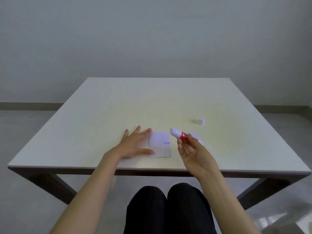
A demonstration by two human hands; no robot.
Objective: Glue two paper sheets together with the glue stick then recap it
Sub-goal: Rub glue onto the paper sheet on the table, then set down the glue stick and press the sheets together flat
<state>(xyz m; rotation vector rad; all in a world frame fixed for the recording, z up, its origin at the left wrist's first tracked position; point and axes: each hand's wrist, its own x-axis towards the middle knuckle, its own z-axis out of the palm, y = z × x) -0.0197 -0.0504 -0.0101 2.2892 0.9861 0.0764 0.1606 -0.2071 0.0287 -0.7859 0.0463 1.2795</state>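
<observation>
A small white paper sheet (160, 144) with faint blue print lies near the table's front edge. My left hand (133, 144) rests flat on its left part, fingers spread. My right hand (190, 152) holds a red glue stick (183, 136) above the table, its uncapped white tip (174, 132) pointing up and left, just right of the sheet. A second white sheet (195, 135) lies mostly hidden behind that hand and the stick. The white cap (202, 120) stands alone on the table, farther back and to the right.
The pale table top (152, 102) stretches back to a grey wall. Its front edge runs just below my hands, and my dark-clad knees (168, 208) show beneath it.
</observation>
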